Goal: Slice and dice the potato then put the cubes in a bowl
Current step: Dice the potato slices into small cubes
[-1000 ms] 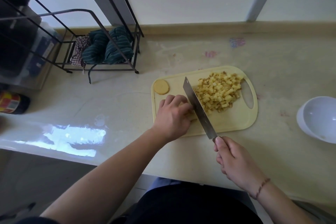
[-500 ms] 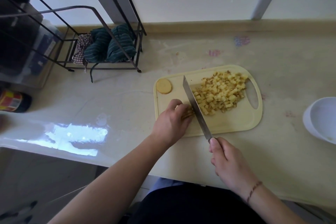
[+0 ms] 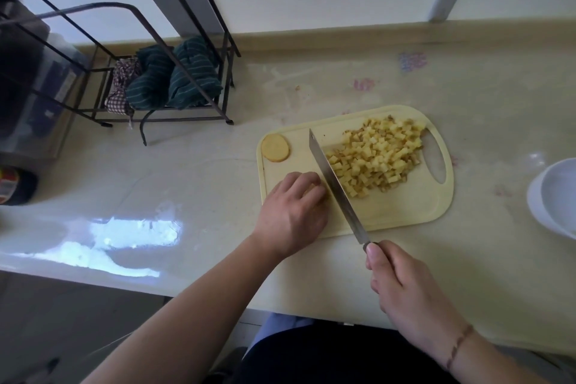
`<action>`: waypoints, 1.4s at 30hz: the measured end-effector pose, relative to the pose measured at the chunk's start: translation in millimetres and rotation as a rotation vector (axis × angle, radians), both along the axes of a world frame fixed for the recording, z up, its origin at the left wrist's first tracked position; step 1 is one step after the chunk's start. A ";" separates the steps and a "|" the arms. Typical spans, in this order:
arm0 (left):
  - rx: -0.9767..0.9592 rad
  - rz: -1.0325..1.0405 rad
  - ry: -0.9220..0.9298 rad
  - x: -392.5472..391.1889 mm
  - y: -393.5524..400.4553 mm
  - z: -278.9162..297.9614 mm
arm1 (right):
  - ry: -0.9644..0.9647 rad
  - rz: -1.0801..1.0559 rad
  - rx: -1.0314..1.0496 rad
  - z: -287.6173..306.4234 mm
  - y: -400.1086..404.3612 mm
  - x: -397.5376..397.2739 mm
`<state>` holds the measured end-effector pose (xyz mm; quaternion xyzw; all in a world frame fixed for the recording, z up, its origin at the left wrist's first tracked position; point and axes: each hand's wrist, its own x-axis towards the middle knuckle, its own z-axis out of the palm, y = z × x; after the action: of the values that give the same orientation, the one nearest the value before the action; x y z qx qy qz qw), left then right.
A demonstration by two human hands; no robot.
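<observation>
A pale yellow cutting board (image 3: 405, 215) lies on the counter. A pile of small potato cubes (image 3: 378, 156) covers its right half. One round potato slice (image 3: 275, 147) lies in the board's far left corner. My left hand (image 3: 293, 212) curls over a small remaining potato piece (image 3: 311, 188), mostly hidden under the fingers. My right hand (image 3: 402, 287) grips the handle of a long knife (image 3: 335, 187), whose blade stands on the board just right of my left fingers, against the cube pile. A white bowl (image 3: 554, 196) sits at the right edge.
A black wire rack (image 3: 149, 72) holding green striped cloths (image 3: 174, 78) stands at the back left of the counter. A dark jar (image 3: 15, 185) lies at the far left edge. The counter's front edge runs just below my hands.
My left hand has slid a little to the left along the potato piece, and the knife has followed it, its blade still down on the board beside the cubes.
</observation>
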<state>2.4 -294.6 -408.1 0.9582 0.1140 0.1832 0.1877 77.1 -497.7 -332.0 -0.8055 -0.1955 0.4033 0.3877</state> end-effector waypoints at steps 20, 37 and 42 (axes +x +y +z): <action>-0.091 -0.069 0.003 6.0 10.6 -9.8 | -0.105 0.149 -0.026 16.2 -4.4 -7.9; -0.170 -0.074 -0.030 -7.1 13.8 -7.7 | -0.163 0.072 0.002 -3.2 13.7 10.6; -0.142 -0.071 -0.040 -5.1 13.1 -8.9 | -0.132 0.115 0.033 5.3 13.6 1.8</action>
<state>-2.6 -281.5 -417.0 0.9420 0.0890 0.1872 0.2639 78.9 -484.1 -326.7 -0.8113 -0.2732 0.3676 0.3633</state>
